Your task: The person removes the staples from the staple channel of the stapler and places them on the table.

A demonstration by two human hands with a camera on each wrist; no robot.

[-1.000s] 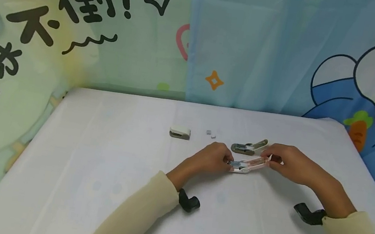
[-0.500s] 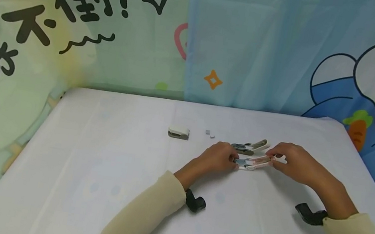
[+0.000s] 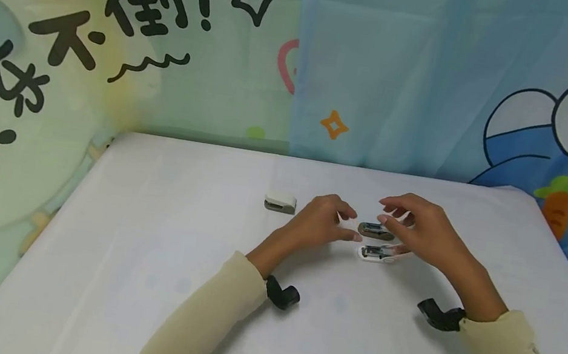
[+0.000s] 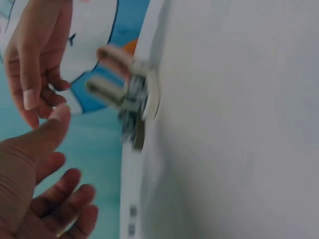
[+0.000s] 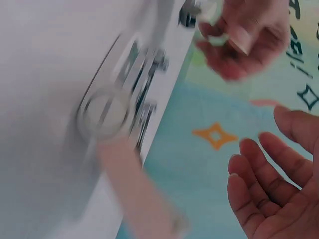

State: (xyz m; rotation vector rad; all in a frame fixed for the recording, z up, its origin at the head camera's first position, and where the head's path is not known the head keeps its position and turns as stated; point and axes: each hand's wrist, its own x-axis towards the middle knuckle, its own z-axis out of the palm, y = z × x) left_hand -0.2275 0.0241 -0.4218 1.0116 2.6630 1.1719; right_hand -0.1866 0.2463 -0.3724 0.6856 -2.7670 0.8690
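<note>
Two small staplers lie with their top arms swung up. The nearer one, pink and white (image 3: 373, 252), rests on the table below both hands, and its pink arm (image 5: 137, 189) looms large in the right wrist view. Just behind it stands the grey-green stapler (image 3: 375, 231); its raised arm is mostly hidden by the right hand in the head view. My left hand (image 3: 323, 221), thumb and fingers apart, hovers left of them and holds nothing. My right hand (image 3: 422, 229) is above their right ends, fingers loosely bent around nothing.
A white, closed stapler (image 3: 280, 203) stands to the left, beyond my left hand. Two tiny grey pieces (image 4: 132, 219) lie near the table's far edge. The white-covered table (image 3: 136, 277) meets a printed cloth backdrop (image 3: 389, 64).
Both hands have let go of the pink and white stapler, which now sits on the table. The hands have lifted and moved a little away from it, fingers spread.
</note>
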